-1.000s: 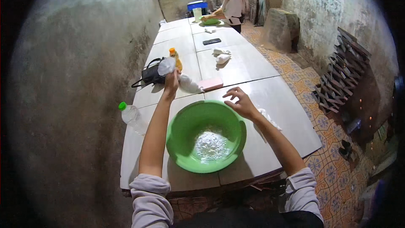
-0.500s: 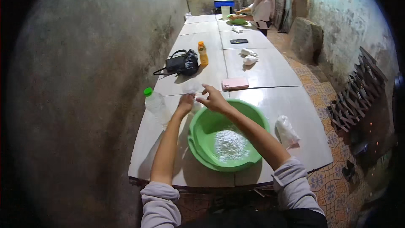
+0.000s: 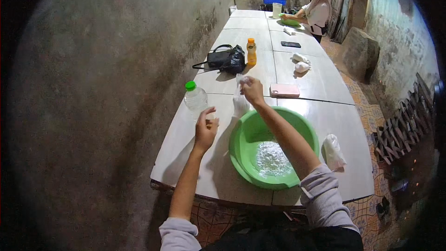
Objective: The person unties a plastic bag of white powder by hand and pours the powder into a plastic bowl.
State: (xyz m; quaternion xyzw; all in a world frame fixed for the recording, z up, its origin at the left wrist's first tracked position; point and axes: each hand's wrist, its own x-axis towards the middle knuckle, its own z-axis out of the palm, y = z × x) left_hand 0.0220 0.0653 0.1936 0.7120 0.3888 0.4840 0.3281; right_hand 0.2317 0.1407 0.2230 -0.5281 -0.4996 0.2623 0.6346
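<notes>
A green plastic basin [image 3: 241, 151] with white powder [image 3: 273, 158] in its bottom stands on the white table [image 3: 218, 176] in front of me. My right hand [image 3: 253, 90] is raised beyond the basin's far rim and pinches the top of a small clear plastic bag [image 3: 240, 104] that hangs down from it. My left hand [image 3: 206, 129] is lower and to the left, fingers loosely curled just above the table. It is right beside a clear bottle with a green cap [image 3: 195, 100]; whether it holds anything is not visible.
A filled white bag [image 3: 333, 151] lies right of the basin. Farther along the table are a pink flat case [image 3: 285, 90], a black handbag [image 3: 225, 59], an orange bottle [image 3: 251, 51], white bags [image 3: 301, 63] and a dark phone [image 3: 291, 44]. Another person [image 3: 317, 11] works at the far end. A wall runs along the left.
Both hands were together on the clear bag. My left hand has let go and dropped left toward the bottle, while my right hand keeps the bag. The view has shifted left.
</notes>
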